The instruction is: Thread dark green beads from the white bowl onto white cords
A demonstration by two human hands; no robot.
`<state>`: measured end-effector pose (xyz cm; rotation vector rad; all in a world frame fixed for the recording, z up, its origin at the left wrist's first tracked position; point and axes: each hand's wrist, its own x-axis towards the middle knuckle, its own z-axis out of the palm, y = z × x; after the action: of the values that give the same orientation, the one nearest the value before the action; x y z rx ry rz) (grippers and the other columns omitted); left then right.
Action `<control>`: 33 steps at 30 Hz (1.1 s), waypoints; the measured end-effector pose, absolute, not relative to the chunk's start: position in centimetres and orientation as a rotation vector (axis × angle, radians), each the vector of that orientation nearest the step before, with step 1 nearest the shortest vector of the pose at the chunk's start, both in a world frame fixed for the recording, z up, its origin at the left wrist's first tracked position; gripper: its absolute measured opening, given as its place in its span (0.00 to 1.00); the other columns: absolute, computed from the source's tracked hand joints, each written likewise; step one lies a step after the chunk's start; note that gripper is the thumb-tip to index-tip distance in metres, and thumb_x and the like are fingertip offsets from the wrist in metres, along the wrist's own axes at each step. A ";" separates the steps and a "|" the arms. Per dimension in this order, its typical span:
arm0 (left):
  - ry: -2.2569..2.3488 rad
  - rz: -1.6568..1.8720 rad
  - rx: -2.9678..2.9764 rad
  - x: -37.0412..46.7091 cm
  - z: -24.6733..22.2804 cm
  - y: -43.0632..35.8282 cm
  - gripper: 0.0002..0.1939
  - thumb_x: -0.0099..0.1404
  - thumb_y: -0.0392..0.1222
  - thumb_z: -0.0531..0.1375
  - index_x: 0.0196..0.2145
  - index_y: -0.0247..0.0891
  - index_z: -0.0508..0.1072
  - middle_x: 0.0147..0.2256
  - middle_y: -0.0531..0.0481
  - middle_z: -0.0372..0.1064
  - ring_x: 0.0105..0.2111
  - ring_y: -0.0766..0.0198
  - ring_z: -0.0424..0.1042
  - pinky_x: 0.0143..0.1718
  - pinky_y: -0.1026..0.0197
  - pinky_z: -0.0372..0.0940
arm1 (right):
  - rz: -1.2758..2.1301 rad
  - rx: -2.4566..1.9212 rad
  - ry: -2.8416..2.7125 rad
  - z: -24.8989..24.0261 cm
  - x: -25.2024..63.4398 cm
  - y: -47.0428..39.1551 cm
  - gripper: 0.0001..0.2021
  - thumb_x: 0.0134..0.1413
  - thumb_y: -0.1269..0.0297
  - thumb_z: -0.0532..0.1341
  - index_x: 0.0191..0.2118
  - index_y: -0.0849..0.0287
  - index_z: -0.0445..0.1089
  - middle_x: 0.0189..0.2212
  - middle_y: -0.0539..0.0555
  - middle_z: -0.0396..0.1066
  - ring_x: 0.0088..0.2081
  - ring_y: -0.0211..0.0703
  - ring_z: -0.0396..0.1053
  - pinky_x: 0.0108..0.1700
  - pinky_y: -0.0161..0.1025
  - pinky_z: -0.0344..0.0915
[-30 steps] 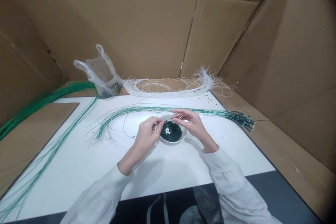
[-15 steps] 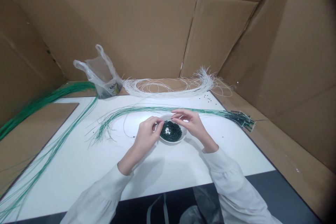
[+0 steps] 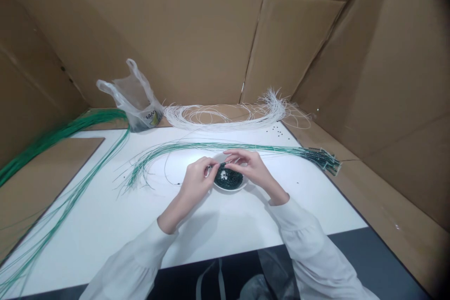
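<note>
A white bowl (image 3: 230,190) on the white tabletop holds many small dark green beads (image 3: 230,179). Above its left rim, my left hand (image 3: 198,176) pinches a thin strand; a curved length of it (image 3: 166,168) loops down to the table on the left. My right hand (image 3: 251,167) is over the bowl's right side, its thumb and index fingertips closed near the left fingertips on a tiny piece too small to make out. Behind the bowl lies a long bundle of green strands (image 3: 197,145), with dark beaded ends (image 3: 321,157) at the right.
A translucent plastic bag (image 3: 140,108) stands at the back left. Coiled white strands (image 3: 225,124) lie along the back. More green strands (image 3: 70,126) run down the left side. Small dark beads (image 3: 279,131) are scattered at the back right. Cardboard walls (image 3: 211,37) surround the table.
My right hand has moved slightly left, bringing its fingertips closer to those of my left hand. My left hand is nearly still.
</note>
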<state>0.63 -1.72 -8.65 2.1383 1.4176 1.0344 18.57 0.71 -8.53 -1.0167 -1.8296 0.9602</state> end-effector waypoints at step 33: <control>1.423 1.242 2.026 0.3 -8.3 -1.8 0.08 0.60 0.41 0.53 0.30 0.36 0.70 0.27 0.51 0.69 0.22 0.70 0.59 0.25 0.67 0.57 | 1.226 -0.959 -1.421 -8.5 19.2 1.5 0.07 0.36 0.66 0.66 0.27 0.61 0.70 0.24 0.51 0.72 0.26 0.37 0.69 0.32 0.36 0.67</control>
<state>0.27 -1.75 -8.33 2.0258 1.4232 1.2418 19.25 1.48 -8.47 -0.9593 -1.4214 1.2263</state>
